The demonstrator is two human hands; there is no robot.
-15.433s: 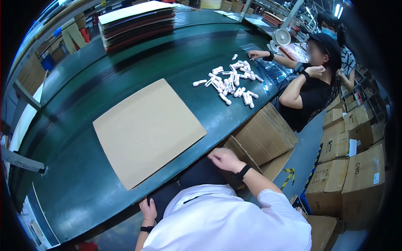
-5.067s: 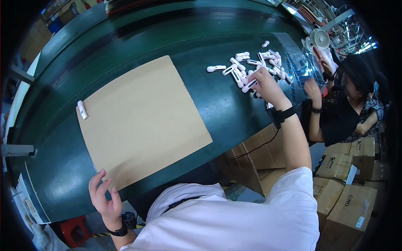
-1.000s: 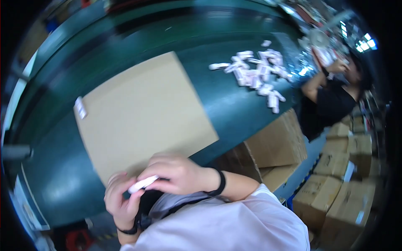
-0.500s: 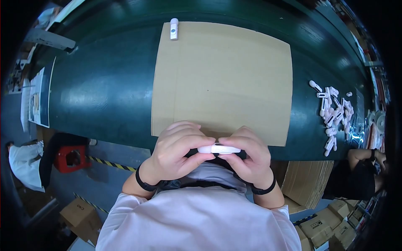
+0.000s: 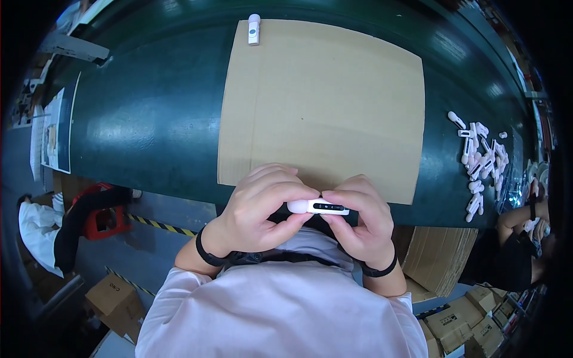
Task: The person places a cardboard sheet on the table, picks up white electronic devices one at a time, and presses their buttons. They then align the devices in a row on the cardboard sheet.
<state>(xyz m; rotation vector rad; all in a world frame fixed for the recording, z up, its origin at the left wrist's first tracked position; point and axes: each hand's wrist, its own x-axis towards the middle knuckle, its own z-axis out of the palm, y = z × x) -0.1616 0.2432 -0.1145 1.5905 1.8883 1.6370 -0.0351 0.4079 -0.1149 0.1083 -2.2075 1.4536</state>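
Note:
Between my two hands I hold a small white handheld device, level, with a rounded cap at its left end and a dark panel facing up. My left hand pinches it near the cap with thumb and fingers. My right hand pinches it at the panel part, thumb below and fingers above. Both hands are over the near edge of a flat cardboard sheet. A similar white device with a blue-grey round button lies at the sheet's far left corner.
On the dark green table, a pile of similar white devices lies at the right, beside clear plastic bags. A co-worker's arm is at the far right. Cardboard boxes and a red stool stand below the table.
The device has turned about its length, so its dark panel now faces up. Both hands have shifted slightly to the right, still holding it.

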